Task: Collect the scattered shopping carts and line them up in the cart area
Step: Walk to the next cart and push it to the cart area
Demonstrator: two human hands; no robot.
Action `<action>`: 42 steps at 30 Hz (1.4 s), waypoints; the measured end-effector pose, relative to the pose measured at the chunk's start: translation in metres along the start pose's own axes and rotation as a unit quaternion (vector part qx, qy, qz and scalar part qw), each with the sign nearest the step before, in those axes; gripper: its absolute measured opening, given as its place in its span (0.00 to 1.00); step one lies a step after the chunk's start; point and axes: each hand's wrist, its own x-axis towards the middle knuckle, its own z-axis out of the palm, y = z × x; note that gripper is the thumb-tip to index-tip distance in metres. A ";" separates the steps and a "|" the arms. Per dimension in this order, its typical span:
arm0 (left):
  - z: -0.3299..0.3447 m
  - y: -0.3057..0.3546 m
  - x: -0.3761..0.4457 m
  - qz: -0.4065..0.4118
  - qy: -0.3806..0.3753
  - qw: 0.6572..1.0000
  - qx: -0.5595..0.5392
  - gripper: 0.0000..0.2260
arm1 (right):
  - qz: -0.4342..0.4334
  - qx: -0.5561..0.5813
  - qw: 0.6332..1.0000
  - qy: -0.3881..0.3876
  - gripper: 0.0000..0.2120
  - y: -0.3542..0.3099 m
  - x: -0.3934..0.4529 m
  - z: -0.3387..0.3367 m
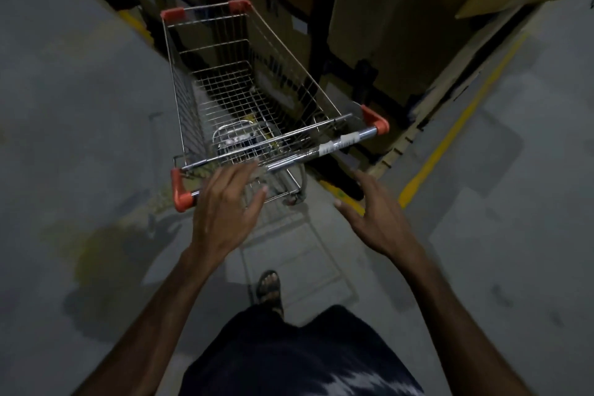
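Big brown boxes [379, 19] stand on dark shelves by the grey floor [64, 106]. A yellow line [456, 132] runs along the floor. A foot in a sandal [269, 288] steps below.

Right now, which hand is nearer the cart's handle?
Left. The left hand is spread open right at the handle, fingertips overlapping the bar near its left end. The right hand is open too, but below and short of the bar's right end.

Shiny wire-metal cart [244, 87], matt concrete floor [80, 106].
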 end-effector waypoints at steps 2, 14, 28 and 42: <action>0.002 -0.003 0.019 0.012 0.016 1.000 0.016 0.21 | -0.026 -0.025 0.999 0.016 0.35 0.003 0.032 -0.009; 0.012 -0.013 0.048 -0.187 -0.211 0.928 0.245 0.44 | -0.230 -0.204 0.946 -0.104 0.45 0.022 0.181 -0.020; 0.026 0.054 -0.014 -0.357 -0.137 0.890 0.249 0.38 | -0.418 -0.268 0.834 -0.242 0.44 0.011 0.222 -0.020; 0.005 0.147 -0.192 -0.620 -0.025 0.756 0.206 0.37 | -0.631 -0.280 0.658 -0.300 0.46 -0.102 0.121 0.047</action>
